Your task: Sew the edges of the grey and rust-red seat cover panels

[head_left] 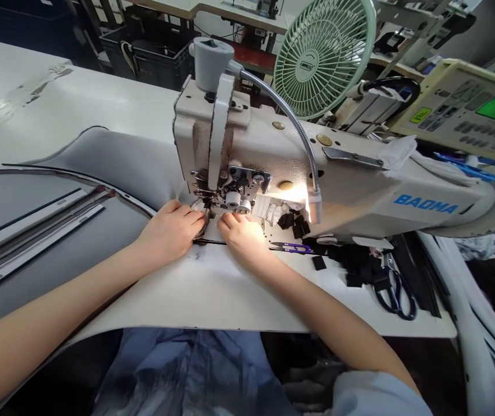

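Observation:
A cream BAOMA sewing machine (pixel 338 173) stands on the white table (pixel 213 294). A large grey padded piece (pixel 113 173) with black edging lies to its left and runs under the needle area (pixel 207 203). My left hand (pixel 170 230) rests on the grey piece just left of the presser foot, fingers curled and pressed on the edge. My right hand (pixel 242 236) lies just right of the needle, fingers bent and pinching the material at the foot. What the fingertips grip is partly hidden.
Purple thread snips (pixel 293 247) lie right of my right hand, with black fabric scraps (pixel 351 263) and dark scissors (pixel 397 292) further right. A green fan (pixel 323 52) and a control panel (pixel 468 110) stand behind. Long grey strips (pixel 34 231) lie at left.

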Demonstrator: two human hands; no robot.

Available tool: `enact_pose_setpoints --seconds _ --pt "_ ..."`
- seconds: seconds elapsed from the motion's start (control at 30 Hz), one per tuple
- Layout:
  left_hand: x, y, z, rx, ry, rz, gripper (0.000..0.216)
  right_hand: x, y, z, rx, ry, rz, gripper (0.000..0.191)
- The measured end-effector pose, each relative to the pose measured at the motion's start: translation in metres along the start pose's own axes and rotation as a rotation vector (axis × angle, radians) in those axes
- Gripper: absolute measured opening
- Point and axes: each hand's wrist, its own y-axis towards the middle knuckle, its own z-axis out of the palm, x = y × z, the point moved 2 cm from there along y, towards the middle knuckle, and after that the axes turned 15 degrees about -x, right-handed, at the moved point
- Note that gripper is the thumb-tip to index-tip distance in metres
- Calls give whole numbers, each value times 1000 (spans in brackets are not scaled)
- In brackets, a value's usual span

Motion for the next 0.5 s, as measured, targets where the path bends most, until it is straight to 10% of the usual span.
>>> enact_pose_setpoints --seconds 0.5 --pt "14 -3 1 -6 -108 -15 31 -3 -2 22 -163 279 109 18"
